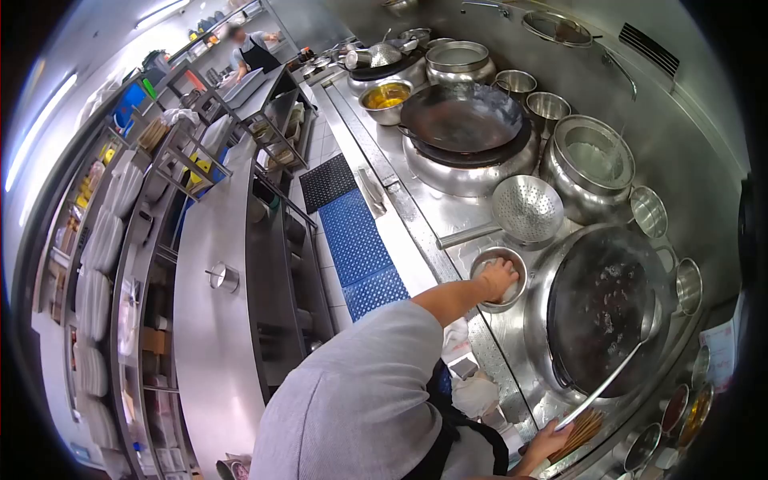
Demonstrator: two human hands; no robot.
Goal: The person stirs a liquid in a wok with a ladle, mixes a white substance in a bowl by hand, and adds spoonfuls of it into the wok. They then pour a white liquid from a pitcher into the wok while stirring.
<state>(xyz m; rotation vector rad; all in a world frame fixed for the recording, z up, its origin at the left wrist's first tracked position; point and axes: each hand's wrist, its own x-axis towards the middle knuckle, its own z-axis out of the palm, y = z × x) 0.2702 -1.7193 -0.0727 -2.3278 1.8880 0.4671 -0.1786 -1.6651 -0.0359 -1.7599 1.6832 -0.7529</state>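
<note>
My left hand (pixel 498 278) reaches into a small steel bowl (pixel 516 302) on the stove top. Its fingers are curled downward in the bowl, and what they hold, if anything, is hidden. Closer to the bottom edge, my right hand (pixel 548 442) is closed around the handle of a long ladle (pixel 602 384). The ladle's head rests at the far side of a large dark wok (pixel 588 320) with small bits and bubbles in it. A bamboo wok brush (pixel 582 434) lies right beside my right hand. Just past the bowl sits a perforated strainer (pixel 528 210).
A second wok (pixel 464 120) and a steel pot (pixel 594 156) stand farther along the stove. A bowl of yellow liquid (pixel 386 98) is beyond them. Behind runs a steel counter (pixel 212 336) with a metal cup (pixel 224 277). Another person (pixel 258 54) stands at the far end.
</note>
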